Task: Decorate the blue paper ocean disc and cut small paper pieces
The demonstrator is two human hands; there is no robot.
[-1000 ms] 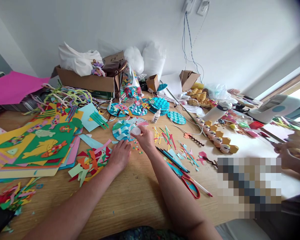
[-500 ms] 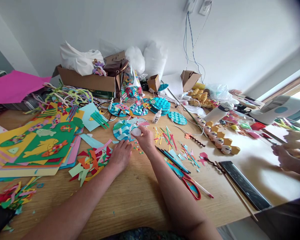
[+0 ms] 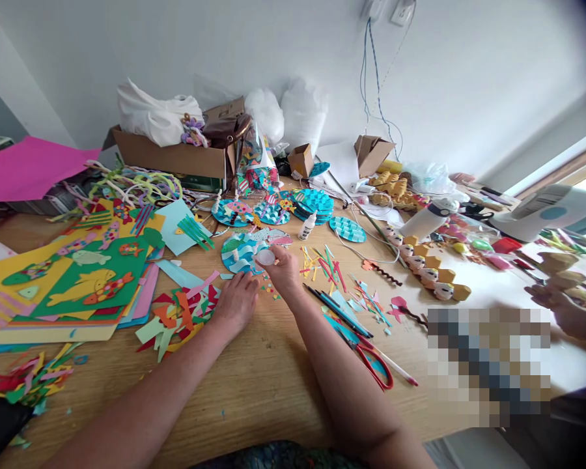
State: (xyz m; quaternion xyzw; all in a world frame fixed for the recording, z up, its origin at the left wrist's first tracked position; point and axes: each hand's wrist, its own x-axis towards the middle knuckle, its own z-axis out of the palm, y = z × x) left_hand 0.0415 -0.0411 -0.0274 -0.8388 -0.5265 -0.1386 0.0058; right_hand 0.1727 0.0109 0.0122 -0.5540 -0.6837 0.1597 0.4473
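My right hand (image 3: 284, 268) pinches a small round, whitish translucent piece (image 3: 264, 258) over the right part of a blue paper disc (image 3: 234, 244) with white and light-blue wavy strips. My left hand (image 3: 237, 299) lies on the table at the disc's near edge, fingers extended and touching or very close to it; the fingertips are partly hidden. Tiny coloured paper dots (image 3: 272, 291) lie beside my right hand. A white glue bottle (image 3: 307, 226) stands upright behind it to the right. Cut paper scraps (image 3: 180, 319) are heaped left of my left hand.
Coloured sheets with paper fish (image 3: 92, 260) cover the left side. Red-handled scissors (image 3: 374, 365) and dark pencils (image 3: 339, 312) lie right of my right forearm. Woven blue discs (image 3: 313, 205) are stacked behind. At far right, another person's hand (image 3: 566, 306) holds tan pieces.
My two hands and the round piece stay almost in place. At the right, the other person's hand has shifted slightly left with the tan pieces.
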